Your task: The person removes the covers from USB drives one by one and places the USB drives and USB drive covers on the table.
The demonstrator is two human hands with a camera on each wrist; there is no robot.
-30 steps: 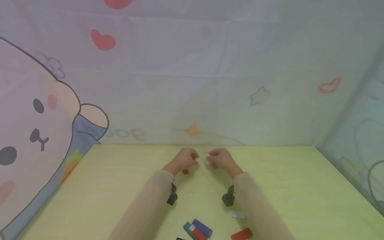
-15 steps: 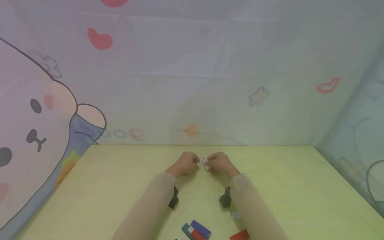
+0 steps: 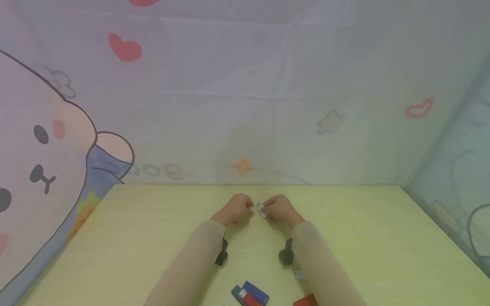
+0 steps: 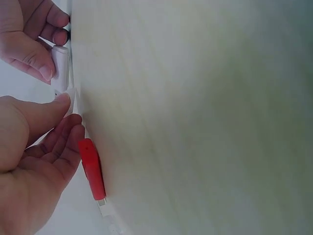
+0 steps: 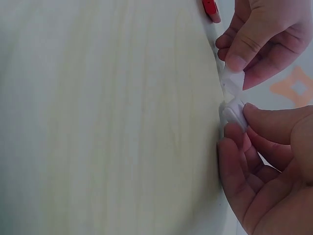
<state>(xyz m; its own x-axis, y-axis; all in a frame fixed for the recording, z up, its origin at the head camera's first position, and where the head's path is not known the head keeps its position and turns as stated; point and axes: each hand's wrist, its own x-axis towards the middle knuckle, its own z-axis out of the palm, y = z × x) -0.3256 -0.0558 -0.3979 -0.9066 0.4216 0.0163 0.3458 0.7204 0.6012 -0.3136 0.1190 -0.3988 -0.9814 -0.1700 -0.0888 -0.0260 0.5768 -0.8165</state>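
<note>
My left hand [image 3: 239, 207] pinches a small white cap [image 5: 233, 81] between thumb and fingers. Facing it, my right hand [image 3: 281, 208] grips a white USB stick [image 4: 60, 69] by its body. The cap and the stick's end lie very close together; whether they touch is unclear. Both hands are low over the far part of the table. A red USB stick [image 4: 92, 169] with its metal plug showing lies on the table by my left hand, mostly hidden by it in the head view.
Near the table's [image 3: 363, 246] front edge lie a blue stick [image 3: 256, 292], a teal one [image 3: 236, 293] and a red stick with a metal plug [image 3: 250, 299] across it. Further right are a red piece [image 3: 306, 300] and a silver one [image 3: 300, 275]. A printed cloth [image 3: 245, 85] hangs behind.
Both hands have come slightly nearer to me and lower, and the cap and white stick are a little closer together. The head view has shifted slightly.
</note>
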